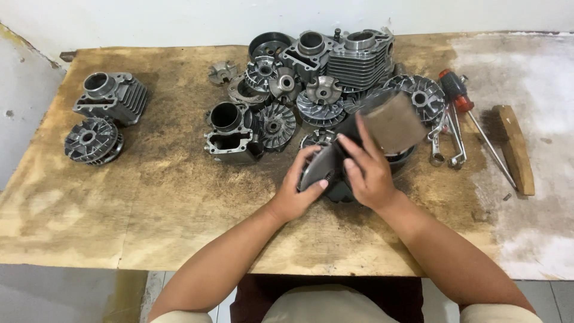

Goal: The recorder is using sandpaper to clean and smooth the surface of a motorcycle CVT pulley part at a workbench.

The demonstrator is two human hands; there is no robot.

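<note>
**Bench stock: engine parts, one disc in hand**

Item in hand: we hold a dark round metal disc (323, 167) over the middle of the wooden table (179, 197), just in front of the parts heap. Our left hand (299, 188) grips its near edge, thumb across the face and fingers curled behind the rim. Our right hand (368, 170) lies on the far side, fingers together and pressed flat to the part, with a grey sanding block (391, 119) rising above the fingertips; we cannot tell if the hand clasps the block or only rests against it.

Heap, rear centre: a finned cylinder (359, 57) at the back, a smaller cylinder block (308, 51) touching its left side, and several finned pulley faces (275, 122) spread before them. An open-bore casting (230, 131) stands at the heap's left edge.

Left of table, well apart from the heap: a second finned cylinder (110, 96) with a pulley half (89, 140) just in front of it.

Right of table: a red-handled screwdriver (457, 93), two spanners (445, 140) beside it, and a wooden block (517, 149) further right. The tabletop is stained dark under the heap and pale at the right end.
</note>
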